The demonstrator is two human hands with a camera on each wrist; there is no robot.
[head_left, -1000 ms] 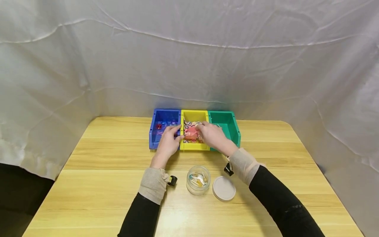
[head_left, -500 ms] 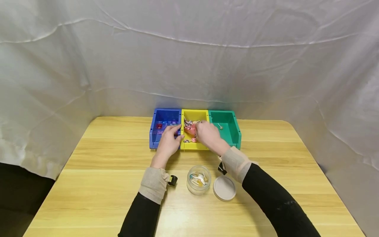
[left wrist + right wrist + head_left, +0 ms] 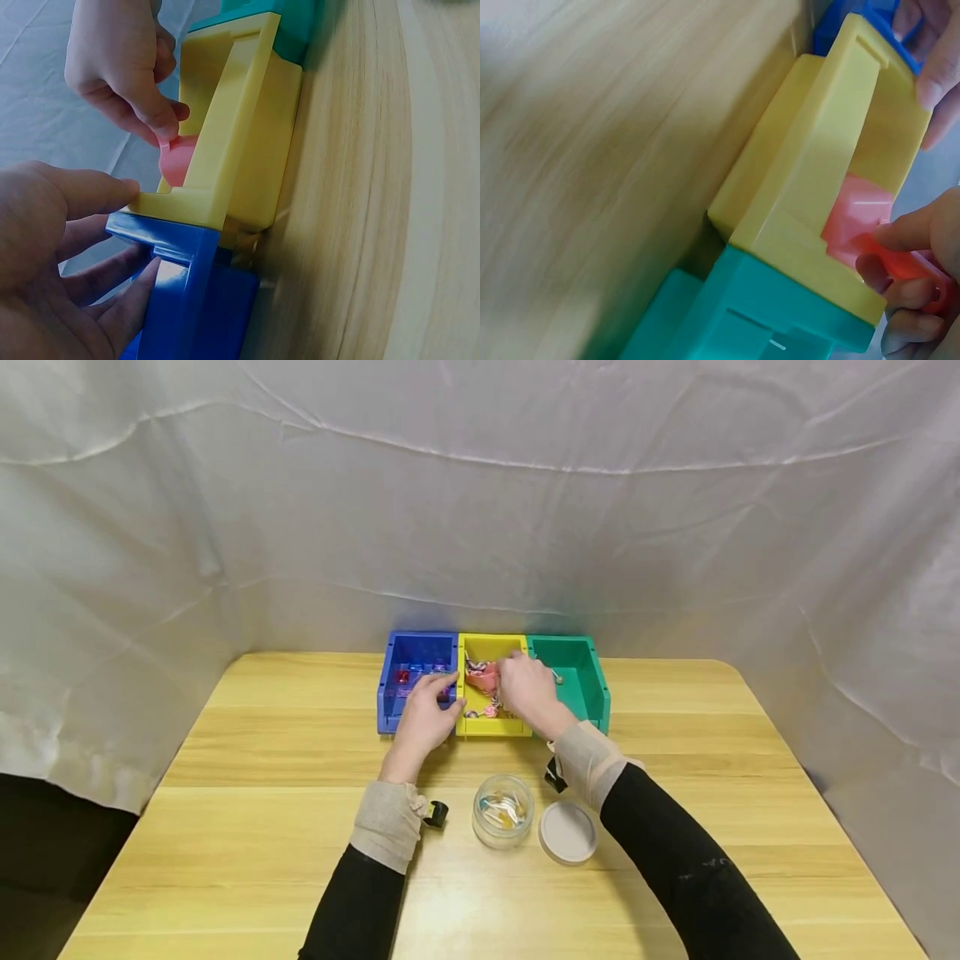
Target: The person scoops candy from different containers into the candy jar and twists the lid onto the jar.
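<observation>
Three joined bins stand at the table's far side: blue bin (image 3: 390, 697), yellow bin (image 3: 483, 727) and green bin (image 3: 592, 689). My right hand (image 3: 504, 675) reaches into the yellow bin and pinches a pink wrapper (image 3: 483, 677) above several small wrapped sweets (image 3: 480, 710). The right wrist view shows the pink wrapper (image 3: 859, 217) held between my fingers (image 3: 911, 262). My left hand (image 3: 438, 693) rests on the front corner where the blue and yellow bins meet, its thumb (image 3: 90, 191) on the yellow rim and its fingers (image 3: 112, 274) against the blue bin.
A small clear jar (image 3: 503, 810) with a few sweets inside stands open near me, its white lid (image 3: 567, 832) flat beside it on the right. The wooden table (image 3: 262, 827) ends at a white cloth backdrop (image 3: 480, 527) just behind the bins.
My right hand has drawn left and back within the yellow bin, taking the pink wrapper toward the bin's rear. The left hand has stayed on the bins.
</observation>
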